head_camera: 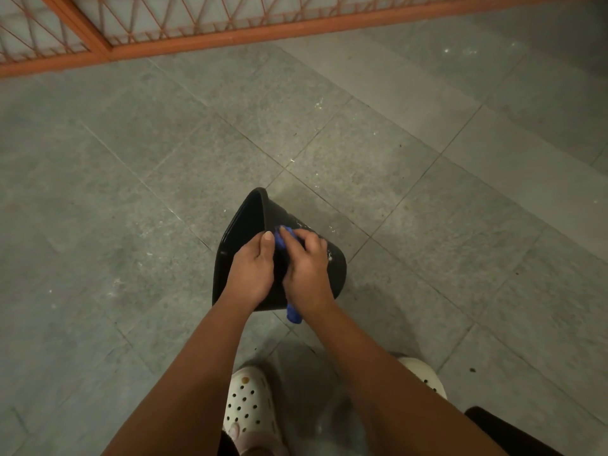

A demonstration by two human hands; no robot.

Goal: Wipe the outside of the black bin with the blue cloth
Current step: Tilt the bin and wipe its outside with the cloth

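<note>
The black bin (245,225) is held tilted above the grey floor, its mouth turned to the left and its base to the right. My left hand (251,269) grips the bin's rim, thumb on top and fingers hidden inside. My right hand (306,266) holds the blue cloth (283,237) against the bin's outer wall. One end of the cloth shows between my hands and the other end hangs below my right wrist. White specks dot the wall near the base.
Grey floor tiles (164,153) spread all around. An orange metal railing (210,37) runs along the top of the view. My feet in white perforated clogs (250,406) stand just below the bin. A dark object (493,429) sits at the lower right.
</note>
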